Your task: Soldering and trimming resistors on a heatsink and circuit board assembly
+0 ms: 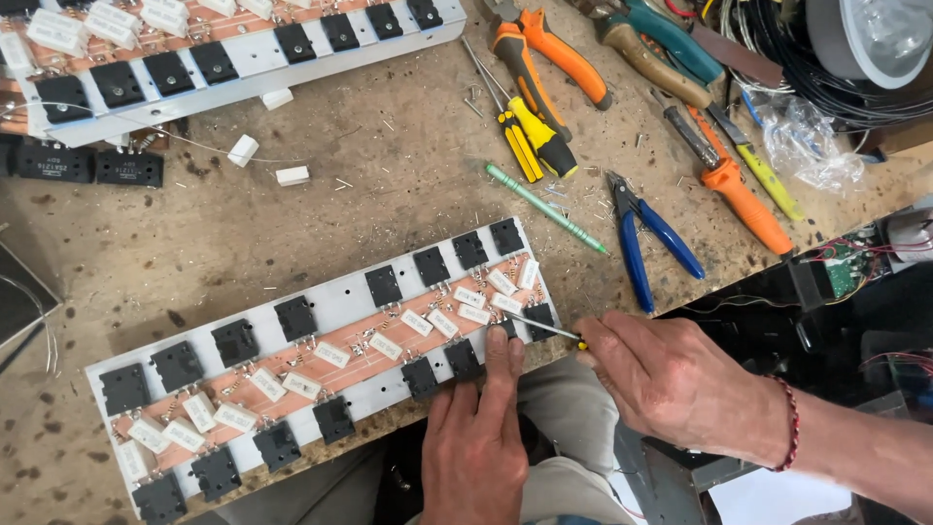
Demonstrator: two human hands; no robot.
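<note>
A long aluminium strip [335, 303] with a copper board down its middle lies slanted at the bench's near edge. Black square transistors line both sides and white block resistors [418, 323] sit along the copper. My left hand [476, 437] rests at the strip's near edge, its index finger pressing beside a black transistor [464, 358]. My right hand [666, 374] grips a thin screwdriver [539, 327] with a yellow-tipped handle. Its metal tip lies on the board's right end, among the resistors.
A second strip of the same kind [258, 73] lies at the far left. Scattered at the far right are orange pliers [544, 53], a yellow-black screwdriver [530, 131], a green pen-like tool [544, 206], blue cutters [646, 243], an orange screwdriver [743, 194] and black cable coils [816, 83].
</note>
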